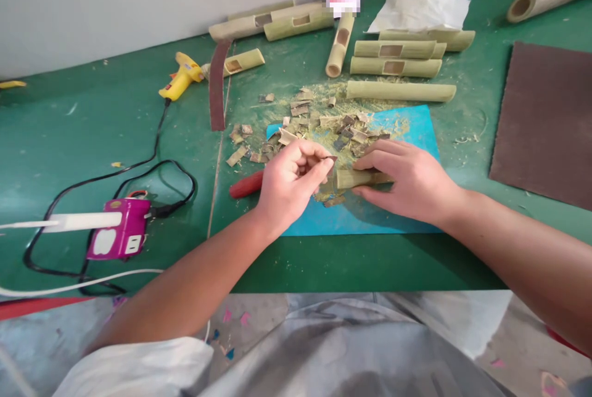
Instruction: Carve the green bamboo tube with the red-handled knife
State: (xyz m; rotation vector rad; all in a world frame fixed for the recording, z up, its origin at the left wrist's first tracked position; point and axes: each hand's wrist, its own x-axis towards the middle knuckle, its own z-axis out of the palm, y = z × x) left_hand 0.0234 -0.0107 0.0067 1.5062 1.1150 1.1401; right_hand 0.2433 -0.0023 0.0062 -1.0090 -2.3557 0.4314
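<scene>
My left hand [296, 178] is closed in a pinch on a small dark brown scrap of sandpaper [330, 158]. Just to its right, my right hand [409, 175] wraps over a short bamboo tube [345, 179] that lies on the blue sheet [365, 224]; most of the tube is covered by the fingers. A red handle [246, 185] sticks out to the left from behind my left hand, its other end hidden. Beyond both hands lies a heap of curled sandpaper scraps [356, 134] amid bamboo dust.
Several bamboo tubes with cut windows [395, 67] lie at the back. A yellow glue gun [182, 78], a brown sandpaper strip [217, 89] and a purple power adapter [119, 229] with cords are at left. A large brown sandpaper sheet [546, 122] lies right.
</scene>
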